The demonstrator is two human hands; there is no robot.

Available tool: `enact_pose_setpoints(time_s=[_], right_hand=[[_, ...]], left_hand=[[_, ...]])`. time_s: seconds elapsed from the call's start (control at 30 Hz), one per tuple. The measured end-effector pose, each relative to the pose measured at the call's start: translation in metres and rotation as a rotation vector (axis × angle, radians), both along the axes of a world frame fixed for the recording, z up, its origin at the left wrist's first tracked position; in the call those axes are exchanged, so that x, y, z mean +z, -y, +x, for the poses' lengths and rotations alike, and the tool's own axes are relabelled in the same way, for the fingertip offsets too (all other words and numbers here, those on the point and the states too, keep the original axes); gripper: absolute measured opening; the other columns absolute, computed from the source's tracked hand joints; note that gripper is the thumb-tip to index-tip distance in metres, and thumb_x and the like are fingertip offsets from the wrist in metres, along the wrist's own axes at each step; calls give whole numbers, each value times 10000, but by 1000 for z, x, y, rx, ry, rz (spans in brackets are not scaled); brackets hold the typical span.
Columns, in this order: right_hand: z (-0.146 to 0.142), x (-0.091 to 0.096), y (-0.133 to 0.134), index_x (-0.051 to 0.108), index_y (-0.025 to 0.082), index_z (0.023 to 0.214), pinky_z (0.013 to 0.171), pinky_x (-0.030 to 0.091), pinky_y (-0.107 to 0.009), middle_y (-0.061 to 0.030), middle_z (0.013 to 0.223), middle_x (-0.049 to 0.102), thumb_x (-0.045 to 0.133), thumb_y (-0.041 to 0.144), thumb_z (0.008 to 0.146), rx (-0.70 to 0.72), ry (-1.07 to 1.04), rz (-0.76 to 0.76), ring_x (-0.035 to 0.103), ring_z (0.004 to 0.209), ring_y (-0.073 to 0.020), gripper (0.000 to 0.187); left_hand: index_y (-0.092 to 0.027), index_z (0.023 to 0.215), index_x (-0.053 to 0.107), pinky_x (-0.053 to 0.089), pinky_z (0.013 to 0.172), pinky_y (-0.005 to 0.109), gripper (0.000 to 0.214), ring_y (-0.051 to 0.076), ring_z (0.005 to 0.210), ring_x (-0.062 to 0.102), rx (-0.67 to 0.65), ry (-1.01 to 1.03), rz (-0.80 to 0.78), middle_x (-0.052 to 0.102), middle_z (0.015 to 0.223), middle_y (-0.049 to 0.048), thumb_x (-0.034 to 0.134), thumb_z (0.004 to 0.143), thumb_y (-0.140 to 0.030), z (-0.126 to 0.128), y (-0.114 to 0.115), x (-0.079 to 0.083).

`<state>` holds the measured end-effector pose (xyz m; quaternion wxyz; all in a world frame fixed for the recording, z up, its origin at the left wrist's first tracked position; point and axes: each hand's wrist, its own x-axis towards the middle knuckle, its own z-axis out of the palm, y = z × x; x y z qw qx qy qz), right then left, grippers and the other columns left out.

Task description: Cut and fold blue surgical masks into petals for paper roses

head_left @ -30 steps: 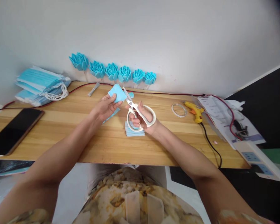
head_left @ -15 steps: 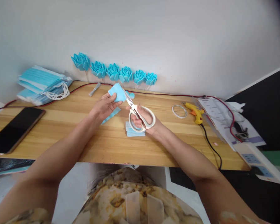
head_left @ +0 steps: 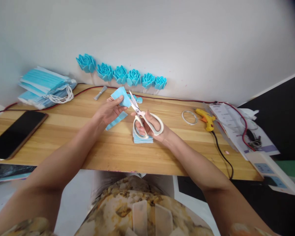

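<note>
Between the thumb and fingers of my left hand (head_left: 112, 108) is a small blue piece of fabric (head_left: 121, 95), held up above the table. My right hand (head_left: 149, 124) has its fingers through the handles of white-handled scissors (head_left: 137, 110). Their blades are slightly apart, with the tips beside the right edge of the fabric piece. Under the right hand lies a stack of blue fabric pieces (head_left: 143, 140), partly hidden by the handle. A blue strip (head_left: 116, 121) rests on the table below my left hand. Small blue scraps (head_left: 139, 100) lie behind the blades.
Several blue fabric flowers (head_left: 134, 77) stand along the wall. Folded face masks (head_left: 43, 83) and a phone (head_left: 18, 134) are at the left. At the right are a roll of tape (head_left: 189, 117), a yellow glue gun (head_left: 206, 120), papers (head_left: 227, 114) and a power strip (head_left: 272, 172).
The scissors' blades have opened a little and moved slightly away from the fabric piece. My left hand has shifted a touch leftward with the piece.
</note>
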<state>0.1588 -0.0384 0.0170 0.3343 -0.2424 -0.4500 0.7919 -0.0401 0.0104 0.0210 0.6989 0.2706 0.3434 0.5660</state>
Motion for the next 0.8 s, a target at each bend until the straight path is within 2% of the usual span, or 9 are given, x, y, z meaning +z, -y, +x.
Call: enact_pose_setpoints(time_s=[0.13, 0.3, 0.6, 0.8], right_hand=[[1, -2, -1, 625, 187, 1093, 449, 405, -224, 35, 665, 587, 682, 712, 775, 20, -10, 7, 492, 497, -85, 617], [3, -5, -2, 616, 176, 1118, 463, 412, -232, 30, 668, 590, 649, 703, 812, 35, -6, 15, 503, 496, -92, 611], [4, -7, -4, 614, 174, 1143, 474, 417, -249, 26, 693, 596, 637, 695, 827, 49, 14, 20, 516, 526, -101, 610], [4, -8, -3, 602, 172, 1164, 483, 419, -252, 25, 704, 600, 618, 682, 851, 48, 18, 24, 516, 531, -99, 599]], left_hand=[[-113, 807, 689, 593, 574, 182, 102, 96, 560, 684, -4, -1, 14, 735, 675, 8, 663, 905, -107, 0, 0, -2], [-122, 827, 688, 593, 571, 181, 55, 94, 561, 682, -8, -11, 27, 731, 680, -5, 734, 856, -130, 1, 0, -2], [-112, 761, 673, 597, 572, 200, 130, 90, 542, 668, 39, 13, 18, 719, 652, -8, 683, 891, -103, 2, -1, -5], [-121, 786, 685, 594, 604, 193, 99, 92, 580, 680, 46, 9, 11, 732, 686, -4, 695, 885, -117, 0, -2, -4]])
